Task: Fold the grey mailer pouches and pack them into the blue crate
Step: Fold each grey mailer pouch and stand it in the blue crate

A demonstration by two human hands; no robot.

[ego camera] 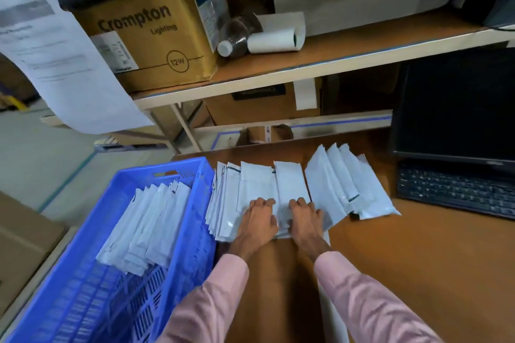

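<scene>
You are standing at a brown counter (418,264) with a two-tier shelf (348,47) rising along its far edge. At the far left of the view a printed paper sheet (55,58) hangs down in front of the shelf end. On the upper shelf, from left to right, sit a cardboard box (145,44) marked "Crompton Lighting", a plastic bottle (235,35) lying on its side, and a white paper roll (274,39) touching the bottle.

The blue crate (83,301) stands off the left edge of the counter. It holds a row of folded grey pouches (145,228) leaning against one another in its far half; the near half shows bare lattice floor.

Just right of the crate, a fanned stack of pouches (225,198) lies on the counter by its left edge. The centre pouch (278,184) lies beside that stack. Your left hand (257,221) and right hand (305,220) rest side by side on its near end, fingers bent and pressing down on it; whether they pinch it cannot be told. Both sleeves are pink.

To the right, a second fan of pouches (348,184) lies apart from your hands. At the far right corner stand a dark monitor (459,103) and a black keyboard (457,189).
</scene>
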